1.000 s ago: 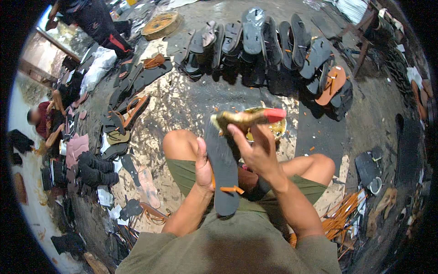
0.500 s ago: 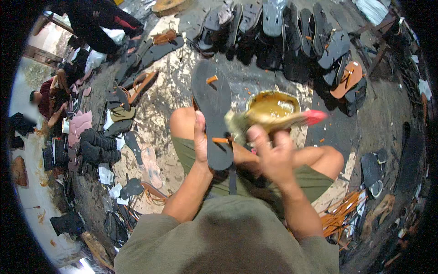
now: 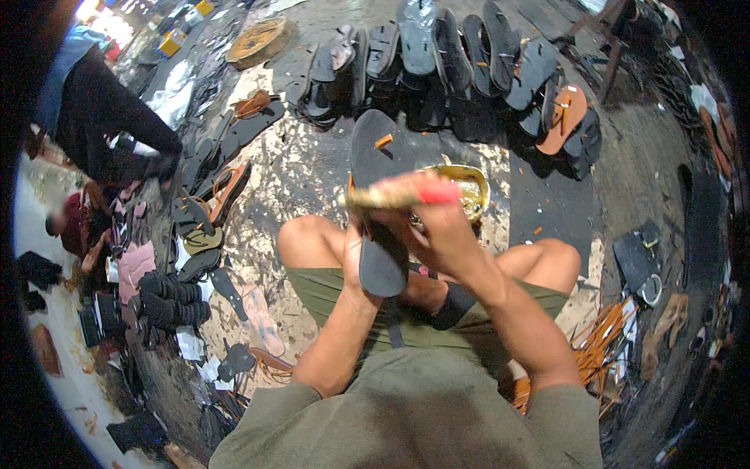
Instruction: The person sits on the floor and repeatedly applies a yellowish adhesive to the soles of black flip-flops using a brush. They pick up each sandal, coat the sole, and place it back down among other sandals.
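Note:
My left hand (image 3: 354, 262) grips a dark sandal sole (image 3: 383, 266) by its left edge, holding it upright in front of my lap. An orange strap end (image 3: 383, 141) pokes out near the sole's toe. In my right hand (image 3: 451, 234) is a brush (image 3: 439, 192) with a red handle end and a pale, smeared length, crossing over the middle of the sole. Motion blurs the brush, so whether it touches the sole I cannot tell. Behind my right hand stands a tub (image 3: 484, 191) of yellowish glue, partly covered by the hand.
Sandals (image 3: 455, 55) stand in a curved row at the far side, with a tan sandal (image 3: 564, 119) at its right end. Orange strips (image 3: 613, 340) lie in a bundle at the right. Black rolled pieces (image 3: 168, 301) and a person in dark trousers (image 3: 101, 117) are at the left.
My right hand has brought the brush leftward from beside the glue tub to over the sole. The sole stays in my left hand. The view has shifted slightly.

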Available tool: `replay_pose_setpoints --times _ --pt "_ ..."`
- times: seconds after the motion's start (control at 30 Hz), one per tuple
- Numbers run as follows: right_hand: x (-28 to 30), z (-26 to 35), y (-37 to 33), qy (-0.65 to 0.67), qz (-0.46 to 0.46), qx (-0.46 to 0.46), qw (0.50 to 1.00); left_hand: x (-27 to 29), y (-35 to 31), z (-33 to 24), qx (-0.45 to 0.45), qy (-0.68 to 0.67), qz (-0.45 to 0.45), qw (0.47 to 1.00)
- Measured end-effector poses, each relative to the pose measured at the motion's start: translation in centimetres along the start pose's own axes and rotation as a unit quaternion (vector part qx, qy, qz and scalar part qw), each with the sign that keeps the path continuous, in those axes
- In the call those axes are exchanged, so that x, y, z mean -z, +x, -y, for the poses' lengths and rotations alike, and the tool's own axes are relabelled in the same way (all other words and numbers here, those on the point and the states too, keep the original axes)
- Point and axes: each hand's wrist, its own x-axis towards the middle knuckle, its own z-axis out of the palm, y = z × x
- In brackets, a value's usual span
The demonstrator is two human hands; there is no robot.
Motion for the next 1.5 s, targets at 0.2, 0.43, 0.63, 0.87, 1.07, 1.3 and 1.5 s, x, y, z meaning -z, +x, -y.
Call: replay_pose_setpoints --times 0.2,0.43,0.63,0.87,1.07,1.3,1.5 --pt "-1.2 1.5 -3.9 0.096 0.081 -0.036 0.991 1.9 1.3 -4.8 0.08 0.165 0.094 0.979" --pt "-0.8 -4.2 0.0 -0.055 0.083 -0.01 0.995 5.6 1.4 -3.7 0.053 0.04 0.091 0.994" --pt "3.9 0.7 -4.8 0.116 -0.006 -0.358 0.926 -2.6 13.8 -6.0 -0.013 0.414 -0.039 0.909" --pt "8.3 -0.3 -3.7 0.056 -0.176 -0.387 0.903 -10.0 29.9 -16.8 -0.17 0.539 -0.182 0.805" --pt "11.1 -6.7 -6.9 -0.045 -0.221 -0.445 0.866 -1.7 15.4 -23.4 -0.28 0.715 -0.045 0.639" --pt "8.9 -8.7 -6.0 -0.121 -0.174 -0.296 0.932 10.8 -29.4 -29.3 -0.273 0.659 -0.699 0.042" --pt "6.5 -14.3 -3.4 -0.021 -0.161 -0.323 0.932 16.4 -34.8 -22.2 -0.167 0.504 -0.789 0.308"
